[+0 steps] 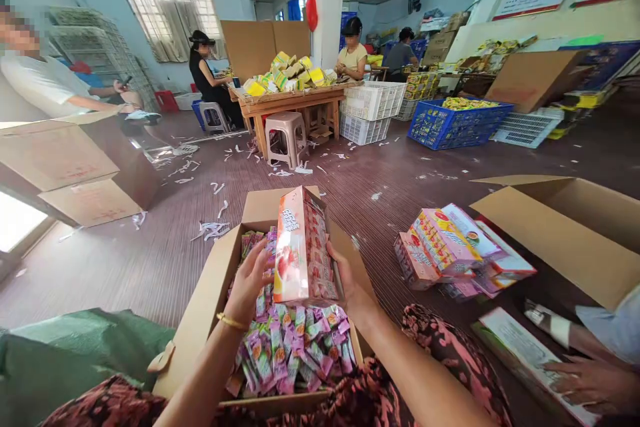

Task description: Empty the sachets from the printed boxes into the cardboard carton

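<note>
A display box (293,257) with fruit pictures on its white-orange side and rows of red packets showing on its front is tilted above an open carton (200,310). My right hand (353,283) grips it by its right edge, fingers partly hidden behind. Beside its left edge is my left hand (250,283), fingers stretched and apart; whether the tips touch the box I cannot tell. Below, the carton is full of loose purple-and-green stick packets (285,350).
Several packed display boxes (440,243) lie on the floor to the right, near an open carton (550,227). A co-worker's hand (585,380) rests on a flat box (530,353). Green sacking (85,353) lies left. Ahead stand a stool (286,133), table (295,99) and blue crate (455,125).
</note>
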`<state>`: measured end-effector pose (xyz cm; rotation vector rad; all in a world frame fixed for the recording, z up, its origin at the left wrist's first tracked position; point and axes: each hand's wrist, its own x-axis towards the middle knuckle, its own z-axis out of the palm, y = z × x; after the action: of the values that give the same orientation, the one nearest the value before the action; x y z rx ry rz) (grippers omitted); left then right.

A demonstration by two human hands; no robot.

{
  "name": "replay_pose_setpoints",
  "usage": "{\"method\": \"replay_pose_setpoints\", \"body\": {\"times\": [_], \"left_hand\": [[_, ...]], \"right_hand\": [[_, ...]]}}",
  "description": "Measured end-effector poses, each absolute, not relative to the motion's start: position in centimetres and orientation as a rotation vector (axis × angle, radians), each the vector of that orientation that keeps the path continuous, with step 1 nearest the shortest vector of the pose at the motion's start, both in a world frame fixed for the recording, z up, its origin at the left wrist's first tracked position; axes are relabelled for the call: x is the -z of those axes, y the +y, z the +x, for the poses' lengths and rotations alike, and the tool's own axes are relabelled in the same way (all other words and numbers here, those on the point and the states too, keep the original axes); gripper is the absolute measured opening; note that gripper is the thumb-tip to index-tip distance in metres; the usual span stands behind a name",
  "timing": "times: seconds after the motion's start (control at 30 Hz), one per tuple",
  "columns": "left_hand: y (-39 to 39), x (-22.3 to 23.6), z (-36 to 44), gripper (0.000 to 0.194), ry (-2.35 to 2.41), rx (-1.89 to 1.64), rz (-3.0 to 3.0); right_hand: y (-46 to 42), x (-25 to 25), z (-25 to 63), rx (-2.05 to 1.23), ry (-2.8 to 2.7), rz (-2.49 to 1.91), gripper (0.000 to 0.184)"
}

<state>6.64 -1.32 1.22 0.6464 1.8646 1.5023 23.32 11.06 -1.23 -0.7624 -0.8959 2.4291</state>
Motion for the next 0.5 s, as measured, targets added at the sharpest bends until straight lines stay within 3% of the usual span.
{"method": "replay_pose_setpoints", "body": {"times": [0.13, 0.3, 0.4, 0.5], "left_hand": [[-0.5, -6.1, 8.1, 0.092, 1.619, -1.668, 0.698], [-1.6, -5.3, 8.6, 0.095, 1.6, -1.582, 0.767], [-2.5, -4.0, 7.6, 0.084, 1.958, -1.441, 0.98], [-3.1, -2.7, 6.8, 0.059, 2.479, -1.31, 1.077]], "right_hand": [[9.6, 1.5, 21.6, -2.545, -0.891, -0.733, 0.056], [9.6, 2.9, 21.5, -2.733, -0.82, -0.722, 0.056], [9.8, 3.4, 21.7, -2.687, -0.872, -0.704, 0.054], [9.7, 3.5, 21.2, -2.434, -0.975, -0.664, 0.053]]}}
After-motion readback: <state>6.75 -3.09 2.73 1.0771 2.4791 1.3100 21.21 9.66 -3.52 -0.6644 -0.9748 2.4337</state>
